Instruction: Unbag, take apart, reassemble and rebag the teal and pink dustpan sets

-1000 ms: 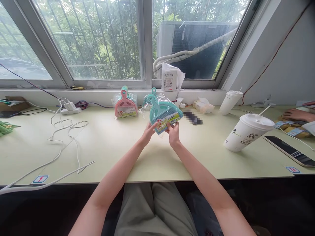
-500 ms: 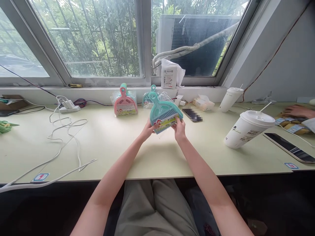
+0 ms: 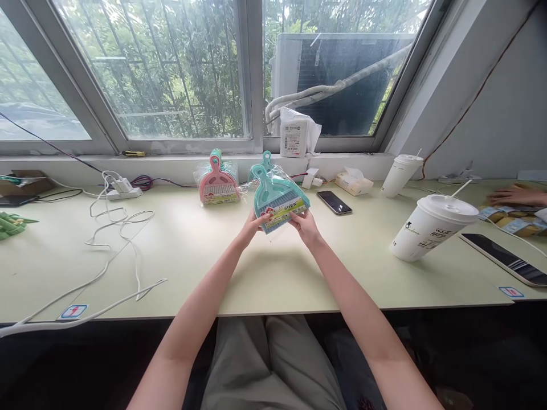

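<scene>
A teal dustpan and brush set (image 3: pixel 278 196) in clear plastic wrap, with a yellow printed label, is held up tilted above the table. My left hand (image 3: pixel 251 228) grips its lower left corner, thumb on the front. On the lower right edge, my right hand (image 3: pixel 306 226) pinches the label side. Behind it, another teal set (image 3: pixel 267 159) stands by the sill, mostly hidden. To the left is a row of wrapped sets with a pink dustpan set (image 3: pixel 219 185) in front.
Right of my hands are a phone (image 3: pixel 334 202), a tissue pack (image 3: pixel 354 181), two white cups (image 3: pixel 431 228) (image 3: pixel 400 175) and a larger phone (image 3: pixel 506 259). White cables (image 3: pixel 123 228) trail across the left. Another person's hand (image 3: pixel 519 195) rests on packets at far right.
The teal dustpan set has shifted slightly left and tilted in both hands. My right-hand fingers have moved along its lower edge. The view has dipped a little.
</scene>
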Demonstrator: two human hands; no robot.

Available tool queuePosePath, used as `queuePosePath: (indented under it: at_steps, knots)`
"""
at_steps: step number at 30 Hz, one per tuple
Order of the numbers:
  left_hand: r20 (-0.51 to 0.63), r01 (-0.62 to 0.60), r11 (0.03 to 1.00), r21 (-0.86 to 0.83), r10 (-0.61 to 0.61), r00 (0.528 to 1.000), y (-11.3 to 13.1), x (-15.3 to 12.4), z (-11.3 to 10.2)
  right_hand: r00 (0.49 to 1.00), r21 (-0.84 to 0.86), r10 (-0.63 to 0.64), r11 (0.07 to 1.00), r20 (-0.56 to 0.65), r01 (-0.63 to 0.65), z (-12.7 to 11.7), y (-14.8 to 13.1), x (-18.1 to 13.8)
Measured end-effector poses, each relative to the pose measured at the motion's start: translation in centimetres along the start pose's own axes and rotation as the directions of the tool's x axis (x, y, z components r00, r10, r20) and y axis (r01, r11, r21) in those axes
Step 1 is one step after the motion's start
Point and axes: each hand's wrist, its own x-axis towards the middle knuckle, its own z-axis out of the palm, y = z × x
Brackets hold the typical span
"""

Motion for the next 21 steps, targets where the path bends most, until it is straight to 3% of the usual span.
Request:
queuePosePath:
  at_steps: [2,4,6,8,11,14,18,21]
  knots:
    - [0.191,0.061,0.997,0.052,-0.070,0.979,0.2,-0.5,0.2,0.998,-0.005,-0.049,0.999,-0.046,0.049,-0.1,0.1,0.0]
    - [0.386,0.129,0.989,0.077,-0.149,0.910,0.1,-0.9,0.7,0.993,0.006,-0.094,0.995,-0.066,0.095,-0.1,0.0,-0.1]
    - [0.495,0.176,0.982,0.071,-0.188,0.848,-0.4,-0.9,1.1,0.989,0.024,-0.125,0.992,-0.073,0.127,0.0,-0.2,-0.1]
    - [0.486,0.167,0.986,0.015,-0.153,0.860,-1.1,-0.6,1.2,0.988,0.034,-0.133,0.990,-0.076,0.136,0.2,-0.3,-0.2]
    - [0.317,0.054,0.985,-0.162,0.000,0.948,-1.7,0.3,0.7,0.991,0.025,-0.108,0.994,-0.084,0.110,0.3,-0.4,-0.2]
    - [0.188,-0.036,0.935,-0.352,0.109,0.976,-1.6,0.9,-0.2,0.994,0.017,-0.070,0.997,-0.080,0.072,0.0,-0.4,-0.1]
    - [0.190,0.048,0.847,-0.529,0.063,0.980,-1.1,0.7,-0.9,1.000,-0.020,-0.010,1.000,0.007,0.010,0.1,0.0,-0.2]
    - [0.250,0.153,0.830,-0.536,-0.017,0.968,-1.0,0.3,-0.8,0.999,-0.031,0.004,1.000,0.042,-0.002,0.3,0.3,-0.3]
